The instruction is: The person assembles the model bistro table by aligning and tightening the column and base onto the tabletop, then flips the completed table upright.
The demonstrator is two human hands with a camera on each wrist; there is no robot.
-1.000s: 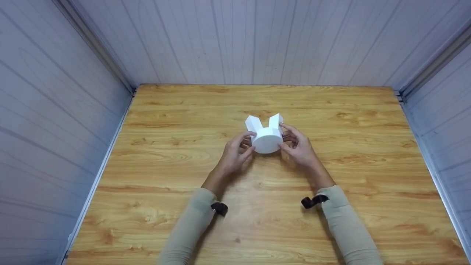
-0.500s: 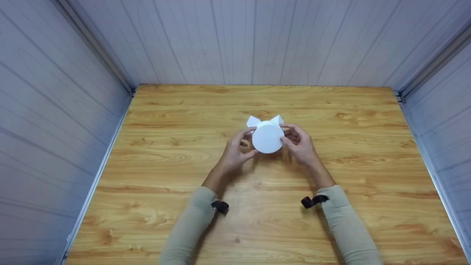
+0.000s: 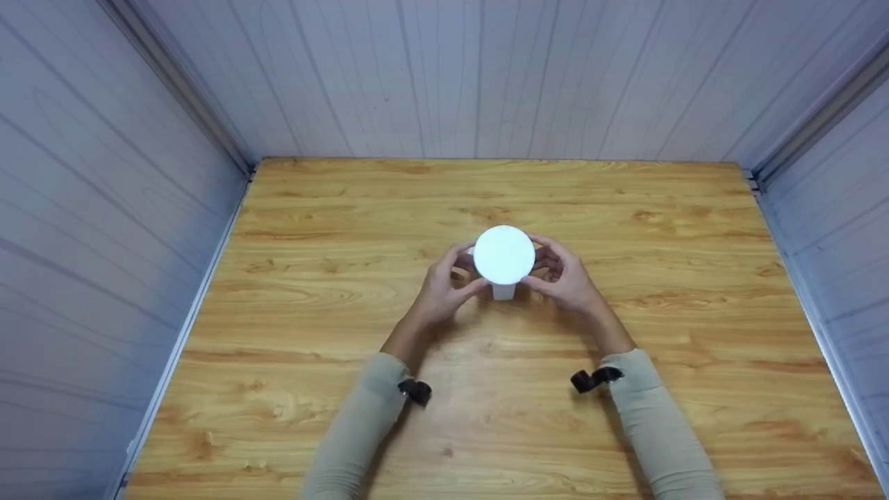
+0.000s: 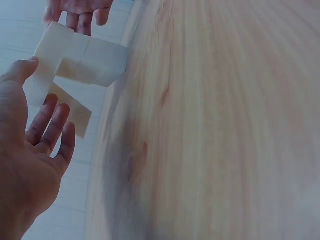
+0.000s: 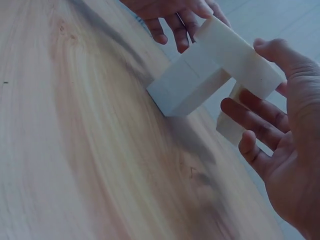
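Both my hands, left hand [image 3: 444, 288] and right hand [image 3: 566, 278], pinch the white foam piece [image 3: 504, 254], which seems barely touching the counter [image 3: 347, 389] and could topple.

The white foam piece [image 3: 504, 254] sits just above the middle of the head view, over the wooden tabletop. From above it shows a flat round disc face turned straight up at the camera, with a small rectangular leg poking out below its lower edge. In the left wrist view [image 4: 75, 62], at the upper left, the disc appears edge-on as a thick slab with block-shaped legs branching off it. In the right wrist view [image 5: 215, 75], upper right, one squared leg end touches the wood while the slab tilts.
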